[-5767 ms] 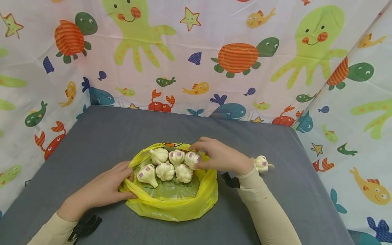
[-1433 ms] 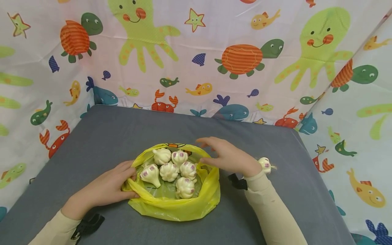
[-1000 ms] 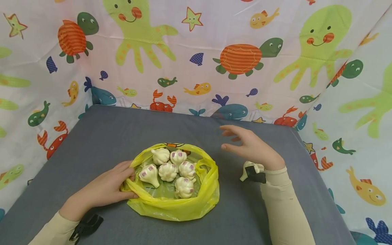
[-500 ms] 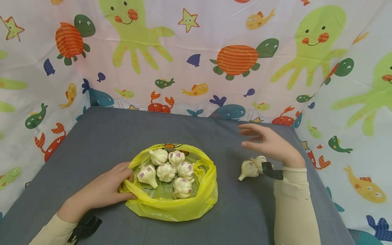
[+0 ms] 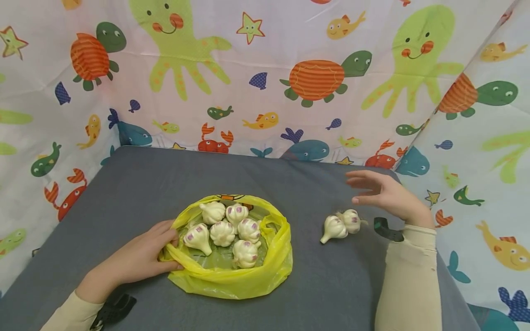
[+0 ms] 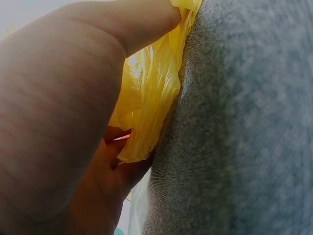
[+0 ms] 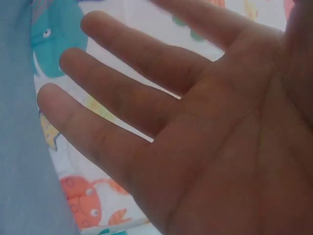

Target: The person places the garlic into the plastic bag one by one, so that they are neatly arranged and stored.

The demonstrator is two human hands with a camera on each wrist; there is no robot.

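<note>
A yellow plastic bag (image 5: 232, 282) lies with its mouth spread wide in the head view, several white garlic bulbs (image 5: 222, 233) with purple marks inside it. My left hand (image 5: 134, 257) grips the bag's left rim, thumb in front and fingers behind. The left wrist view shows the bag's folded plastic (image 6: 151, 93) between thumb and fingers. Over the right part of the table, my right hand (image 5: 387, 195) hovers with nothing in it. Its palm and spread fingers (image 7: 117, 98) fill the right wrist view. Nearest to it are two garlic bulbs (image 5: 334, 228) touching on the table.
A dark grey cloth (image 5: 198, 172) covers the table. Walls of white fabric (image 5: 265, 87) printed with sea animals close in the back and both sides. Black straps (image 5: 388, 230) sit on the wrists.
My right hand has left the bag's right side and moved right, past the two loose bulbs, uncovering them. Bulbs inside the bag have shifted, one towards the near rim. My left hand stays put.
</note>
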